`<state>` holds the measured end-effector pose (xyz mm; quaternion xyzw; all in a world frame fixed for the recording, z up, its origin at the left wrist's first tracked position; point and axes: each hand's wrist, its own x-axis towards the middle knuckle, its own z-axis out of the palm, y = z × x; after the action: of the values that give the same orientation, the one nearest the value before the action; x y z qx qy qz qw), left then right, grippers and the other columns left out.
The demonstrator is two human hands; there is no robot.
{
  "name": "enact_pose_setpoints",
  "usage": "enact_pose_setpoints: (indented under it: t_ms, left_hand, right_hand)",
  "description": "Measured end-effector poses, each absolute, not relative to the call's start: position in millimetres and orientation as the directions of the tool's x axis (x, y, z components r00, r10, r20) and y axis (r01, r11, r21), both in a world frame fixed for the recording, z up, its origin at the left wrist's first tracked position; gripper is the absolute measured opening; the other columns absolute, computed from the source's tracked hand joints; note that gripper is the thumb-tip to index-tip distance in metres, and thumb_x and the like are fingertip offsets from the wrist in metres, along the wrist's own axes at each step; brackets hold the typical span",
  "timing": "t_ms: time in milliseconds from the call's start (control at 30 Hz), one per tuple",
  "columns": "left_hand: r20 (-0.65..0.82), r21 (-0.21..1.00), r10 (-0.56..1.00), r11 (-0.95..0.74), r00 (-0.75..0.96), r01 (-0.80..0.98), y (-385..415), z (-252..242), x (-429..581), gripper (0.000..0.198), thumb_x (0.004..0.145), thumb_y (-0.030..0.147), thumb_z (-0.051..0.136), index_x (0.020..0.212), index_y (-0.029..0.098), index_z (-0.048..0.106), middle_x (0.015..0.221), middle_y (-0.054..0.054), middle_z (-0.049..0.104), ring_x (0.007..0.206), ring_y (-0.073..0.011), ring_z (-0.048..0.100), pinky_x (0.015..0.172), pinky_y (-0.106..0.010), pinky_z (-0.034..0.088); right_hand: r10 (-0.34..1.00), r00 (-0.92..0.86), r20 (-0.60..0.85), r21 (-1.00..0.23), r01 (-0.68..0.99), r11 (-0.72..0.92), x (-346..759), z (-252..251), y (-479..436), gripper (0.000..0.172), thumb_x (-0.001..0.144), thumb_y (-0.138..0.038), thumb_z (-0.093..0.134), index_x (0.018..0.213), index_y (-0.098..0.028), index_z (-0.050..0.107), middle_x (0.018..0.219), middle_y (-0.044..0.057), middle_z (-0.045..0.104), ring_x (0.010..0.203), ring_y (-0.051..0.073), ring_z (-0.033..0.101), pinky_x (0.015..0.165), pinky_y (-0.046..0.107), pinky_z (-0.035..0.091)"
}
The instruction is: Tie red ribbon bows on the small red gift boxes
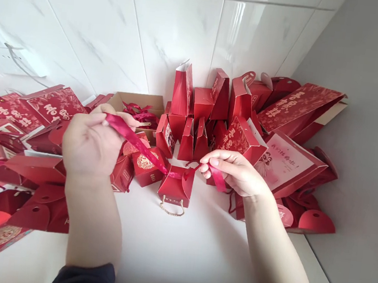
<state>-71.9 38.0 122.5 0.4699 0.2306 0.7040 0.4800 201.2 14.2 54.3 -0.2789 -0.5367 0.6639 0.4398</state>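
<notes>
A small red gift box point(174, 188) stands on the white surface between my hands, with a twisted gold cord handle point(171, 212) on its near side. Through its top runs a dark pink ribbon point(137, 143). My left hand point(94, 141) is closed on one end of the ribbon, raised to the left of the box. Pinched in my right hand point(232, 169) is the other end, close by the box's right side; its tail hangs below the fingers. The stretch on the left slants down to the box top.
Several red boxes point(181, 90) stand against the tiled wall point(174, 34). More boxes point(292, 165) are piled at the right by a grey panel point(363, 149), and others point(36, 173) crowd the left. Behind my left hand sits a cardboard carton point(157, 103) holding ribbons.
</notes>
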Motion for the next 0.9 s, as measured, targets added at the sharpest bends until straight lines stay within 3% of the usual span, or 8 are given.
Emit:
enact_pose_setpoints:
  t_ms: [100, 200, 367, 433, 533, 733, 900]
  left_hand:
    - [0.467, 0.808, 0.884, -0.427, -0.002, -0.406, 40, 133, -58, 0.019, 0.08, 0.018, 0.047, 0.063, 0.017, 0.054, 0.067, -0.003, 0.056, 0.072, -0.0164, 0.059, 0.074, -0.032, 0.051]
    - [0.496, 0.854, 0.861, -0.459, 0.112, -0.245, 40, 143, -41, 0.018, 0.08, 0.016, 0.047, 0.066, 0.017, 0.059, 0.07, -0.003, 0.059, 0.071, -0.0158, 0.058, 0.069, -0.028, 0.049]
    - [0.408, 0.907, 0.857, -0.42, 0.314, -0.034, 35, 145, -21, 0.016, 0.083, 0.019, 0.055, 0.069, 0.017, 0.062, 0.07, -0.001, 0.059, 0.069, -0.0135, 0.056, 0.068, -0.026, 0.048]
    - [0.366, 0.921, 0.855, -0.389, 0.368, -0.013, 34, 143, -17, 0.017, 0.086, 0.026, 0.059, 0.073, 0.018, 0.065, 0.074, -0.002, 0.062, 0.073, -0.0146, 0.059, 0.072, -0.028, 0.05]
    - [0.356, 0.924, 0.842, -0.383, 0.405, -0.016, 34, 139, -16, 0.016, 0.082, 0.032, 0.069, 0.084, 0.017, 0.072, 0.083, -0.005, 0.071, 0.085, -0.0192, 0.066, 0.082, -0.033, 0.053]
    - [0.393, 0.908, 0.835, -0.418, 0.385, -0.019, 39, 138, -24, 0.022, 0.075, 0.028, 0.077, 0.096, 0.022, 0.07, 0.086, -0.002, 0.073, 0.081, -0.016, 0.067, 0.077, -0.029, 0.053]
    - [0.401, 0.911, 0.799, -0.397, 0.447, -0.108, 43, 137, -21, 0.019, 0.079, 0.026, 0.074, 0.096, 0.023, 0.066, 0.082, 0.0, 0.07, 0.079, -0.0133, 0.065, 0.074, -0.025, 0.051]
  right_hand:
    - [0.877, -0.456, 0.152, -0.952, -0.307, 0.005, 203, 71, 16, 0.022, 0.088, -0.03, 0.062, 0.101, -0.018, 0.075, 0.096, 0.007, 0.076, 0.082, 0.018, 0.071, 0.085, 0.036, 0.057]
    - [0.862, -0.459, 0.216, -0.953, -0.29, 0.085, 202, 89, 15, 0.022, 0.086, -0.029, 0.065, 0.102, -0.02, 0.076, 0.1, 0.007, 0.076, 0.086, 0.021, 0.073, 0.087, 0.039, 0.058]
    - [0.863, -0.407, 0.301, -0.953, -0.148, 0.263, 191, 107, 15, 0.018, 0.082, -0.032, 0.073, 0.096, -0.021, 0.077, 0.092, 0.006, 0.076, 0.082, 0.019, 0.072, 0.076, 0.034, 0.059]
    - [0.869, -0.349, 0.351, -0.933, -0.051, 0.356, 186, 111, 17, 0.02, 0.085, -0.039, 0.069, 0.085, -0.02, 0.077, 0.083, 0.004, 0.073, 0.073, 0.015, 0.067, 0.069, 0.031, 0.056]
    - [0.844, -0.294, 0.448, -0.876, 0.046, 0.481, 183, 116, 20, 0.024, 0.088, -0.042, 0.064, 0.081, -0.021, 0.076, 0.083, 0.002, 0.069, 0.074, 0.013, 0.059, 0.071, 0.03, 0.051]
    - [0.822, -0.284, 0.493, -0.867, -0.078, 0.493, 183, 120, 26, 0.023, 0.077, -0.039, 0.076, 0.07, -0.019, 0.065, 0.073, 0.0, 0.066, 0.064, 0.012, 0.055, 0.063, 0.029, 0.05]
    - [0.771, -0.29, 0.567, -0.822, -0.146, 0.55, 177, 122, 29, 0.022, 0.075, -0.035, 0.078, 0.07, -0.02, 0.063, 0.076, 0.0, 0.065, 0.071, 0.014, 0.059, 0.071, 0.031, 0.051]
